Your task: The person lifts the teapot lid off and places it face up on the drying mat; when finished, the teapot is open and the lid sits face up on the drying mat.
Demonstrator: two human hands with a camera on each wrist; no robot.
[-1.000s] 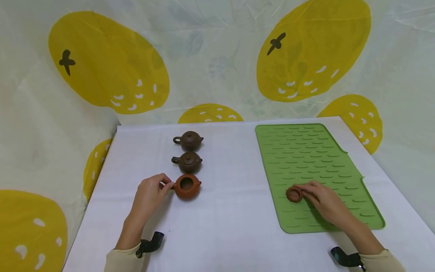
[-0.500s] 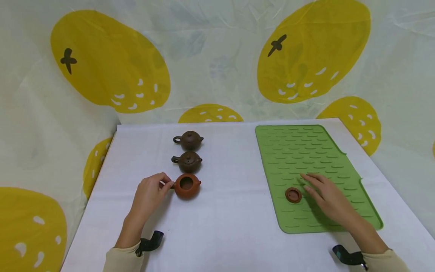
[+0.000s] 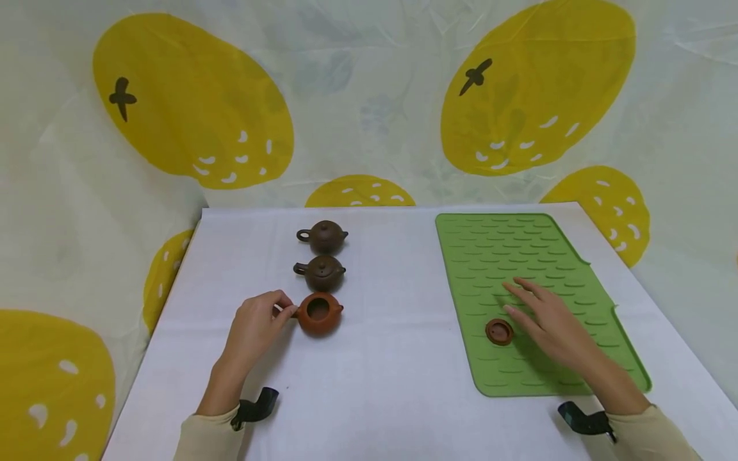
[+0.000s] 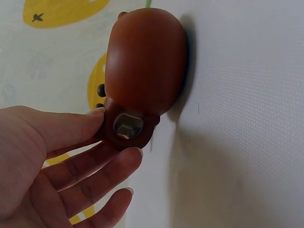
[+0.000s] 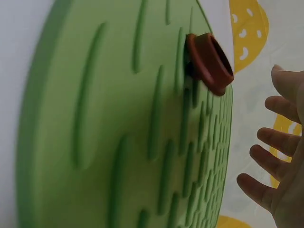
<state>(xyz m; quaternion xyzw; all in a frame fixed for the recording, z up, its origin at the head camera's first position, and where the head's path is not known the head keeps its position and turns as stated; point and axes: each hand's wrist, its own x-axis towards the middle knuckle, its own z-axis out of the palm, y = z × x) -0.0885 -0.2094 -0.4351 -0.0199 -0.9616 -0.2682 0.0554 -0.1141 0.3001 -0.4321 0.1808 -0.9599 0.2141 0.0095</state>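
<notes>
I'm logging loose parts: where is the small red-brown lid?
In the head view, the lid lies on the near-left part of the green mat, just left of the right hand.

From above, the head camera faces forward and down over the worktop (image 3: 392, 371) to the patterned backdrop (image 3: 369, 115). Both wrist cameras look from low and close, their pictures turned sideways: the left shares the reddish teapot (image 4: 145, 61) with the head view, the right the green mat (image 5: 102, 118) and lid (image 5: 207, 64).
</notes>
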